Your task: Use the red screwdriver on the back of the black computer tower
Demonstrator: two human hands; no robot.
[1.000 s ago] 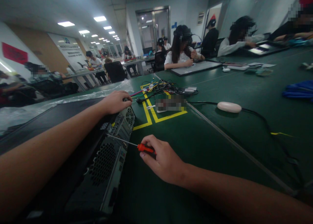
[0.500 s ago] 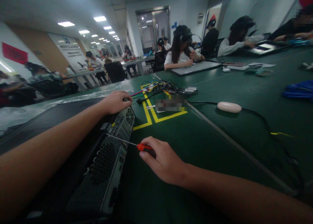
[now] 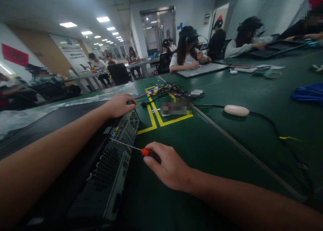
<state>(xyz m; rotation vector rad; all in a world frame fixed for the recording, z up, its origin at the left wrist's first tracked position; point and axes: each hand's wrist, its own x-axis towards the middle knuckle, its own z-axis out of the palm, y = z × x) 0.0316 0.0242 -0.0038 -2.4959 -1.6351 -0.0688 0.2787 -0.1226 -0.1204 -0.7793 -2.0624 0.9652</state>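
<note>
A black computer case (image 3: 83, 157) lies on its side at the left, its metal rear panel with round vent holes facing right. My left hand (image 3: 120, 104) rests over the case's far rear corner, fingers curled down over the edge. My right hand (image 3: 169, 165) is closed round the red and black handle of a screwdriver (image 3: 147, 153). The thin metal shaft points left, and its tip meets the rear panel near the upper edge, below my left forearm. Whether a screw sits under the tip is too small to tell.
Beyond the case lies a tangle of cables (image 3: 169, 89) by yellow tape marks (image 3: 174, 120) and a blurred-out box (image 3: 176, 107). A white oval piece on a black cord (image 3: 236, 110) lies to the right. Clear plastic sheeting (image 3: 15, 120) is behind the case. A person (image 3: 188, 52) works across the table.
My hands, the screwdriver and the case look almost unchanged, with only a slight shift of the right hand. At the far right, a co-worker's dark panel has tilted.
</note>
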